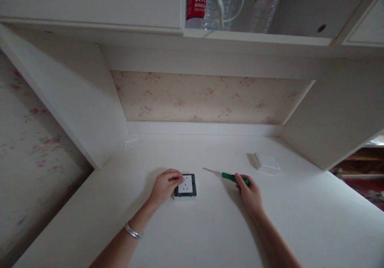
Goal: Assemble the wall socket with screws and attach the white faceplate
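Observation:
A wall socket (185, 186) with a white face and a dark frame lies face up on a white mounting box on the desk. My left hand (166, 184) is at its upper left corner, thumb and fingertips pinched together over it. Whatever the pinch holds is too small to make out. In my right hand (248, 192) is a screwdriver (229, 176) with a green handle, gripped near the handle's end. Its thin metal shaft points left, towards the socket, with the tip raised or resting a short way to the socket's right; I cannot tell which.
A white square cover plate (266, 162) lies on the white desk (210, 232), right of the screwdriver. A small flat white piece (131, 144) is at the back left. Side panels (87, 96) enclose the desk. Overhead, a shelf (264, 38) holds plastic bottles (196, 4) and a white cable.

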Tool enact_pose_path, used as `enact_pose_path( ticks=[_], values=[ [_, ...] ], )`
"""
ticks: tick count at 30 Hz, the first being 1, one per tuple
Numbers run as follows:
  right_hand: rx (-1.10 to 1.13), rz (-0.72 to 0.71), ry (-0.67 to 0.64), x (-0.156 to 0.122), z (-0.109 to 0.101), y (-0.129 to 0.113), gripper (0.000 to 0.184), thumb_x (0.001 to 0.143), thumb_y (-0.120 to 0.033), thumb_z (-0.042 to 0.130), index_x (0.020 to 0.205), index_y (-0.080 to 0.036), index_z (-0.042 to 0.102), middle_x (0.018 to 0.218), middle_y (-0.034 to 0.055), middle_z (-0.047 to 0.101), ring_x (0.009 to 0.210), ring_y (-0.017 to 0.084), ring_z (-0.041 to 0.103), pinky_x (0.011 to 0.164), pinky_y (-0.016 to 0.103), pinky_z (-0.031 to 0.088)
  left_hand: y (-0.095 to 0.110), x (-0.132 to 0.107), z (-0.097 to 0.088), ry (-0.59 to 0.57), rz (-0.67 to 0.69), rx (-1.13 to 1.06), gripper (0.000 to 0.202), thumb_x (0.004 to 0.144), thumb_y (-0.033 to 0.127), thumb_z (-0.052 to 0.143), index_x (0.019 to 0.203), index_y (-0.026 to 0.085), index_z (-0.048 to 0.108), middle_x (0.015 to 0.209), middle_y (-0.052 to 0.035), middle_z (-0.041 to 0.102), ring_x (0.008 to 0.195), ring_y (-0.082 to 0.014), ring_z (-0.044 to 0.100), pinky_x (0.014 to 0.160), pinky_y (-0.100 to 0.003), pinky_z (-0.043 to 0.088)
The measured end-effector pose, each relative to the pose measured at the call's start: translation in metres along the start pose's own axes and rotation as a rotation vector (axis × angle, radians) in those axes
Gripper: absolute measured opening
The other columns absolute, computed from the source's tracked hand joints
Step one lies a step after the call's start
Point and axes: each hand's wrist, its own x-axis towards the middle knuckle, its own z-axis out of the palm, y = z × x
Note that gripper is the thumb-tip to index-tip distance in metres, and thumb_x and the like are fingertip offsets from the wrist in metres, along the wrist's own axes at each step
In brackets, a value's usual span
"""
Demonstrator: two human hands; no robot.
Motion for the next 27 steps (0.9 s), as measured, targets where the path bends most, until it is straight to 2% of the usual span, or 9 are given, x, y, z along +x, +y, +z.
enact_pose_path(
  ticks=[8,12,15,20,23,27],
  values=[
    [-0.010,-0.002,-0.002,0.000,0.000,-0.001,0.051,0.073,-0.062,0.058,0.091,-0.015,0.065,0.057,0.0015,0.057,0.048,0.014,0.047,0.043,0.024,0.034,-0.003,-0.001,0.000,-0.016,0.048,0.068,0.014,0.075,0.032,0.067,0.082,0.022,0.072,0.086,-0.0033,0.060,0.080,-0.0151,0.059,0.065,-0.022,0.052],
    [-0.010,-0.013,0.003,0.000,0.001,0.001,0.051,0.073,-0.062,0.057,0.090,-0.015,0.065,0.056,0.0012,0.057,0.048,0.014,0.046,0.043,0.024,0.033,-0.003,0.000,0.003,-0.019,0.087,0.162,0.012,0.076,0.030,0.066,0.086,0.024,0.072,0.085,-0.0025,0.065,0.084,-0.0164,0.059,0.074,-0.025,0.052],
    [0.003,-0.028,0.014,0.001,0.000,0.001,0.052,0.071,-0.063,0.057,0.088,-0.014,0.065,0.055,0.0011,0.056,0.046,0.014,0.045,0.042,0.024,0.031,0.000,0.003,0.008,-0.021,0.077,0.226,0.011,0.076,0.028,0.066,0.086,0.025,0.070,0.082,-0.0009,0.066,0.079,-0.0157,0.060,0.075,-0.026,0.050],
    [0.018,-0.032,0.018,0.000,-0.001,-0.002,0.052,0.070,-0.063,0.058,0.086,-0.014,0.066,0.055,0.0016,0.056,0.047,0.015,0.046,0.043,0.024,0.033,0.007,0.008,0.014,-0.110,0.037,0.194,0.011,0.078,0.026,0.063,0.087,0.023,0.069,0.086,-0.0005,0.069,0.077,-0.0149,0.063,0.073,-0.024,0.050],
    [0.032,-0.023,0.016,0.000,-0.001,-0.003,0.051,0.070,-0.063,0.059,0.086,-0.015,0.066,0.054,0.0013,0.056,0.048,0.015,0.047,0.044,0.024,0.033,0.008,0.011,0.017,-0.168,0.107,0.232,0.010,0.079,0.025,0.063,0.086,0.024,0.070,0.085,-0.0007,0.070,0.079,-0.0153,0.063,0.075,-0.025,0.049],
    [0.040,-0.013,0.007,0.001,-0.001,-0.001,0.052,0.070,-0.064,0.059,0.086,-0.015,0.065,0.054,0.0013,0.056,0.047,0.015,0.046,0.043,0.024,0.031,0.006,0.013,0.019,-0.154,0.215,0.277,0.008,0.077,0.025,0.067,0.083,0.024,0.072,0.082,-0.0017,0.070,0.080,-0.0168,0.062,0.076,-0.028,0.047]
  ],
)
